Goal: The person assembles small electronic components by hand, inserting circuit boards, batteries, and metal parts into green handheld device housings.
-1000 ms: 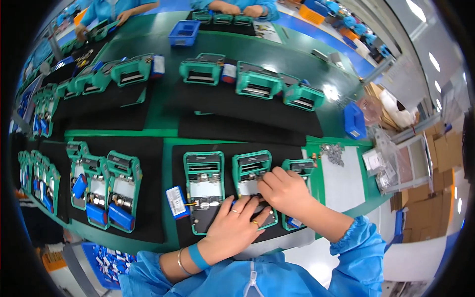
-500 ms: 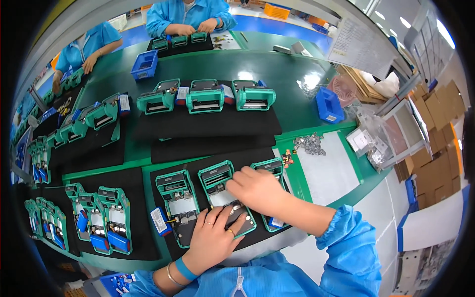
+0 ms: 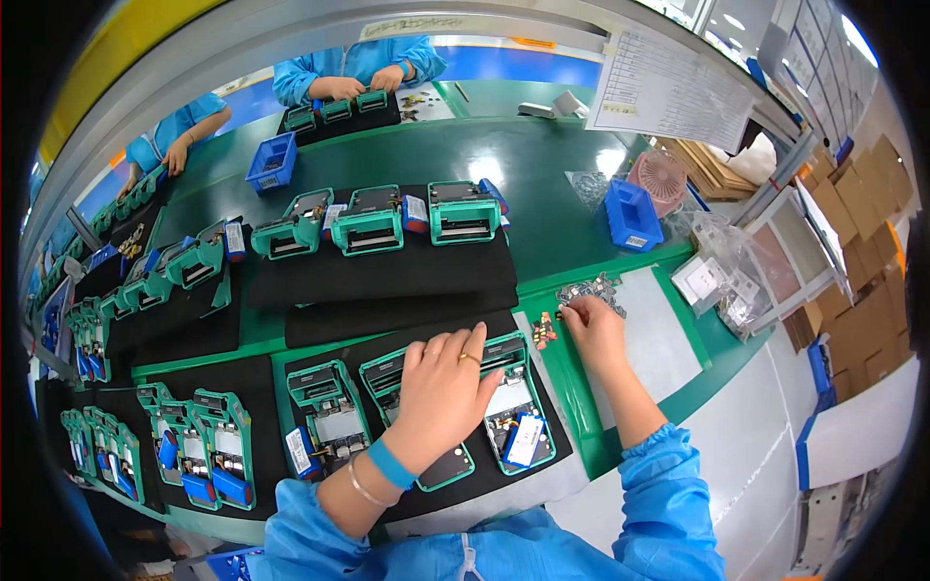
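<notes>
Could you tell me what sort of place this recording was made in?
Most likely an electronics assembly line in a factory. Rows of open green device housings lie on black mats along a long green workbench, people in blue smocks work opposite, and blue parts bins stand nearby.

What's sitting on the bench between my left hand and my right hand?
In the head view, between the left hand and the right hand lie the rightmost green device and a small cluster of tiny reddish parts.
</notes>
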`<control>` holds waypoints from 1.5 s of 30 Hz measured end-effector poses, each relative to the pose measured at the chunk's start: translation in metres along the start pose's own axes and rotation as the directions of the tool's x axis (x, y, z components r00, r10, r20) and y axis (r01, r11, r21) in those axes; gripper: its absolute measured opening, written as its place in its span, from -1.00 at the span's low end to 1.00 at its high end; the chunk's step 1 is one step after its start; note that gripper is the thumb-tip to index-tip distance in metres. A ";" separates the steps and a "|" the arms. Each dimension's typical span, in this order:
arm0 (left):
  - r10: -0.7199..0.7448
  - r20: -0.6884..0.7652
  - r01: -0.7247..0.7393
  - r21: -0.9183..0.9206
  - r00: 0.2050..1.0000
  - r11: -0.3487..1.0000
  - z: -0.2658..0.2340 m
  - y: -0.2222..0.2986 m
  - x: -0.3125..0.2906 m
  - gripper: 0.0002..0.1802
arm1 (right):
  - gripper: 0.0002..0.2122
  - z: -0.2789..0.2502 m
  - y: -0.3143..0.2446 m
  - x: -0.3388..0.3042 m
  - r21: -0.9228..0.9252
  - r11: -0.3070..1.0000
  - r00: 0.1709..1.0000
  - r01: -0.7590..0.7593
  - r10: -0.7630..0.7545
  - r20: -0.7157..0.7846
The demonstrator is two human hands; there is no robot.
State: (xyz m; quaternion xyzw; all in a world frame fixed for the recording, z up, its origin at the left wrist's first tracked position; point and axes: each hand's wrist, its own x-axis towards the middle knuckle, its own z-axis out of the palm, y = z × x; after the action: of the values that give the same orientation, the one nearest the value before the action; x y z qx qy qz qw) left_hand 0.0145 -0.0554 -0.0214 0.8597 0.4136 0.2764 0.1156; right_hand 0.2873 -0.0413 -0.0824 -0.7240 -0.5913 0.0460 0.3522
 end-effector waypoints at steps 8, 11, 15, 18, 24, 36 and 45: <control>0.026 0.047 -0.027 0.026 0.999 0.999 0.021 0.002 0.032 -0.71 | -0.83 0.009 -0.003 0.001 -0.155 0.986 0.997 0.062 -0.068 -0.033; 0.063 0.006 -0.063 0.063 0.998 0.996 0.015 0.006 0.033 -0.64 | -0.84 0.012 -0.002 0.002 -0.276 0.954 0.990 0.120 -0.136 -0.041; 0.216 0.070 -0.210 -0.082 0.974 0.974 0.012 0.037 0.006 -0.47 | -0.86 0.005 0.003 0.007 -0.321 0.938 0.991 0.131 -0.128 0.030; 0.256 0.235 -0.251 -0.050 0.938 0.967 0.017 0.056 -0.024 -0.36 | -0.86 -0.004 0.005 0.009 -0.089 0.995 0.998 0.038 -0.035 0.043; 0.270 0.180 -0.236 -0.187 0.946 0.954 0.030 0.046 -0.037 -0.61 | -0.83 -0.031 0.016 -0.004 -0.134 0.980 0.959 -0.144 0.172 0.224; 0.274 0.073 -0.274 -0.005 0.959 0.962 0.023 0.039 -0.041 -0.48 | -0.93 -0.035 0.006 -0.002 -0.263 0.873 0.902 0.410 -0.346 0.258; 0.069 0.019 -0.071 0.220 0.997 0.973 0.001 0.007 -0.052 -0.46 | -0.97 -0.034 0.002 0.009 -0.546 0.652 0.832 0.526 -0.263 0.488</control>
State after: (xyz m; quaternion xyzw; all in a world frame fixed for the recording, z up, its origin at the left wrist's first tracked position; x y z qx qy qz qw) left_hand -0.0069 -0.0998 -0.0393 0.8827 0.4105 0.2282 0.0121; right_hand 0.3085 -0.0493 -0.0548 -0.6287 -0.7685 -0.1112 -0.0422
